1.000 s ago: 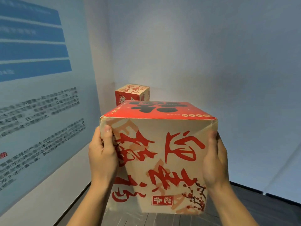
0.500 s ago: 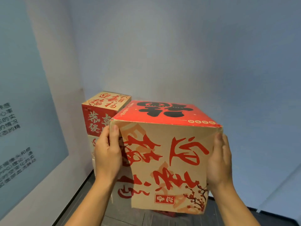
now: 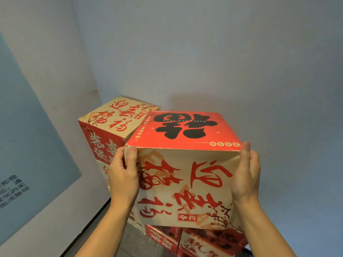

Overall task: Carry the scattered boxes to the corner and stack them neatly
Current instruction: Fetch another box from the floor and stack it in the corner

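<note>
Head view: two pale grey walls point(image 3: 204, 52) meet in a corner at upper left; the left wall carries a blue printed panel point(image 3: 24, 130) with small dark text at its lower edge; a strip of dark floor point(image 3: 133, 242) shows at the bottom, with a dark skirting line along the left wall.

A held box point(image 3: 185, 182) occupies the centre of the frame; its top face is red with a large black character and the words "HAPPY NEW YEAR" reading upside down; its near face is cream with red brush characters and a plum-branch print at lower right.

The left hand point(image 3: 123, 175) grips the box's near left vertical edge; the thumb lies flat on the near face just below the top corner; the remaining fingers wrap around to the left side and are hidden. The right hand point(image 3: 245, 175) presses flat against the right side; the palm and fingers are extended, the fingertips reach the top right corner; the thumb cannot be seen. The box sits clamped between both hands, above floor level.

Behind and to the left, a stacked box point(image 3: 113, 123) stands in the corner, atop another whose cream face is partly visible below it; the held box overlaps it in view. Beneath the held box, lower boxes point(image 3: 194, 242) in red rest on the floor; whether the held box touches them cannot be determined.
</note>
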